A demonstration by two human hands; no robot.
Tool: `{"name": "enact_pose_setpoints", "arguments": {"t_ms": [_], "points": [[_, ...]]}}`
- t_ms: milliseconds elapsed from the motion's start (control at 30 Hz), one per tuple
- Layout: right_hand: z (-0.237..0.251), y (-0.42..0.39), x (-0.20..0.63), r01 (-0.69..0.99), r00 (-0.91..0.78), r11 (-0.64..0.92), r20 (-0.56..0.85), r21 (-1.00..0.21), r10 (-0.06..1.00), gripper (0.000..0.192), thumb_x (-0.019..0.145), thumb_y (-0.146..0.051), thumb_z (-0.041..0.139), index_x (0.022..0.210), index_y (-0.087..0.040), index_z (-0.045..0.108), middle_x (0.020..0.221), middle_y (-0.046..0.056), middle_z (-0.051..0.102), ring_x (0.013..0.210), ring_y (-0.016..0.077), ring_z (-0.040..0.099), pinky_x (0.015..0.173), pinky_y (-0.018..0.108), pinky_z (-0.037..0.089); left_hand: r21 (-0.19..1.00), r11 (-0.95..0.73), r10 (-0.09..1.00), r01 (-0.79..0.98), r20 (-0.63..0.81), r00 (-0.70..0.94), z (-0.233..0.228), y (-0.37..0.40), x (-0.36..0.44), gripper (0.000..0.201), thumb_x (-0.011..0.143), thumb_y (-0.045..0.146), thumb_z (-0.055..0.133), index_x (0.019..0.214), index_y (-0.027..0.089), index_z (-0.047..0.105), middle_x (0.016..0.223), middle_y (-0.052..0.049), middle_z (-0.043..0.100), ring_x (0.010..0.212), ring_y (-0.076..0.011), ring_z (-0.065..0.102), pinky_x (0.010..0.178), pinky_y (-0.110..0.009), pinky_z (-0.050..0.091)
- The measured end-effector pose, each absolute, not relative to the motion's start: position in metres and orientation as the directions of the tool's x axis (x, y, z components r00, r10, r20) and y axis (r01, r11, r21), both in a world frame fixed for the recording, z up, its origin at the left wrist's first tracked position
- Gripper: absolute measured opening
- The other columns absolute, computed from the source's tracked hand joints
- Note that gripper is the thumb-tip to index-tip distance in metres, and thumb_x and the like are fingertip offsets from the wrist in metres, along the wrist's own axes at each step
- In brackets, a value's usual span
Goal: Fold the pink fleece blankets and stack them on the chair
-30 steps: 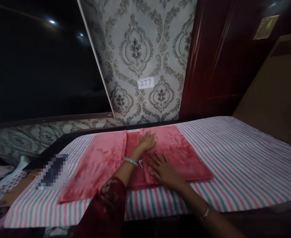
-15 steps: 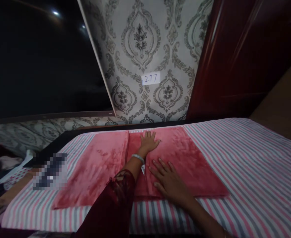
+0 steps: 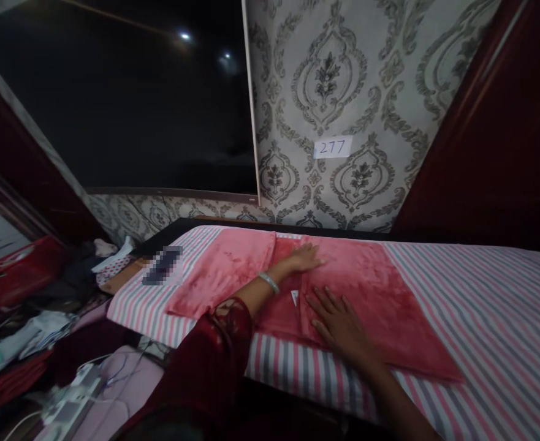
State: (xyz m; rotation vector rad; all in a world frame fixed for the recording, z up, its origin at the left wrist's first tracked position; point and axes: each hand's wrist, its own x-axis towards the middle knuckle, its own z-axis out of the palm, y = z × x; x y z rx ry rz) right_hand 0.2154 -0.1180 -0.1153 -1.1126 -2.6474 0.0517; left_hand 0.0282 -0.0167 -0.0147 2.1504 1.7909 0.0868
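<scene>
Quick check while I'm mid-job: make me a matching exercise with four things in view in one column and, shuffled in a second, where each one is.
Things
1. left hand
2. right hand
3. number card
4. striped cloth

Places
A. spread beneath the pink cloth
B. on the pink cloth, the nearer hand to the camera
C. on the patterned wall
D. on the pink cloth, the farther hand from the camera

Pairs: 1-D, 2-B, 3-C, 4-A

From my right grip (image 3: pixel 338 321), I could slide toward three o'clock, over the pink plush cloth (image 3: pixel 380 300) onto the striped sheet (image 3: pixel 485 294). My left grip (image 3: pixel 305 258) blocks eleven o'clock, its forearm (image 3: pixel 252 297) bars nine to ten, and the wallpapered wall (image 3: pixel 327 110) closes off twelve.
</scene>
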Motion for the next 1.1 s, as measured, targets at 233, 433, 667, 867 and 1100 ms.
{"name": "enact_pose_setpoints", "arguments": {"t_ms": [233,433,667,867,1100], "points": [[-0.132,-0.113,0.222,0.674,-0.685,0.727,0.259,-0.127,0.681,0.055,0.1,-0.046,0.031,0.154,-0.033,0.039,0.162,0.003,0.031,0.15,0.0307,0.025,0.115,0.061,0.025,0.132,0.159,0.986,0.978,0.019,-0.163,-0.035,-0.082,-0.034,0.075,0.095,0.055,0.039,0.157,0.014,0.026,0.166,-0.017,0.017,0.154,-0.0343,0.009,0.121,-0.062,0.005],[-0.15,-0.105,0.225,0.669,-0.686,0.738,0.313,-0.084,0.657,0.057,0.099,-0.047,0.027,0.152,-0.034,0.042,0.161,0.001,0.033,0.149,0.0301,0.026,0.113,0.06,0.029,0.096,0.176,0.978,0.98,0.093,-0.185,-0.07,-0.099,-0.041,0.064,0.096,0.058,0.036,0.151,0.027,0.04,0.165,-0.011,0.024,0.152,-0.0387,0.013,0.119,-0.067,0.005],[-0.158,-0.101,0.227,0.658,-0.691,0.75,0.347,-0.062,0.635,0.057,0.098,-0.048,0.026,0.15,-0.034,0.045,0.161,0.001,0.034,0.148,0.0302,0.028,0.111,0.06,0.032,0.153,0.194,0.975,0.969,0.076,-0.207,-0.065,-0.093,-0.046,0.061,0.094,0.039,0.042,0.153,0.023,0.038,0.162,-0.013,0.031,0.149,-0.0369,0.023,0.119,-0.064,0.013],[-0.149,-0.105,0.222,0.673,-0.684,0.735,0.306,-0.086,0.662,0.056,0.098,-0.047,0.03,0.151,-0.034,0.043,0.16,0.003,0.035,0.148,0.031,0.029,0.112,0.06,0.031,0.171,0.242,0.966,0.955,0.054,-0.255,-0.062,-0.089,-0.046,0.064,0.091,0.022,0.038,0.155,0.025,0.032,0.162,-0.011,0.031,0.15,-0.032,0.024,0.121,-0.06,0.015],[-0.123,-0.115,0.214,0.695,-0.659,0.704,0.259,-0.149,0.706,0.053,0.101,-0.045,0.033,0.153,-0.033,0.04,0.161,0.002,0.033,0.15,0.0273,0.026,0.117,0.057,0.026,0.198,0.258,0.966,0.946,-0.027,-0.258,-0.045,-0.07,-0.055,0.067,0.091,0.027,0.038,0.157,0.027,0.026,0.162,-0.012,0.032,0.148,-0.0342,0.03,0.116,-0.064,0.024]]}}
